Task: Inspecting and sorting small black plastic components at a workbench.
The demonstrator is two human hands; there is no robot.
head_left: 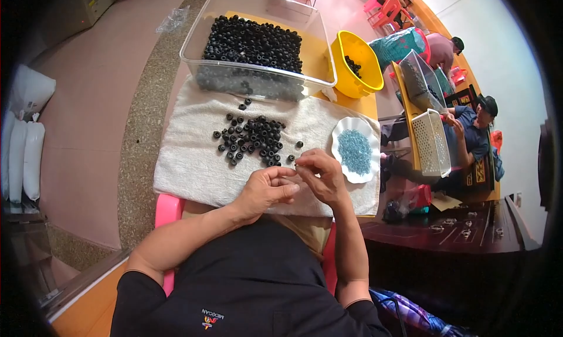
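Note:
My left hand (267, 190) is loosely curled above the front of the white towel (190, 161), its fingertips meeting those of my right hand (322, 175). The right thumb and fingers are pinched together. A small dark spot shows at the pinch; what either hand holds is too small or hidden to name. Just beyond them lies a loose pile of black, bead-like pieces (258, 134) with holes, a few apart from the rest. Beside my right hand stands a white scalloped dish (336, 133) of tiny clear bluish pieces (355, 153).
A clear plastic bin (258, 68) of black pieces stands at the far side, a yellow tub (340, 61) to its right. Two people sit at the right near a white perforated basket (431, 143). White sacks (26, 158) stand on the left; a dark tabletop (463, 225) lies at right.

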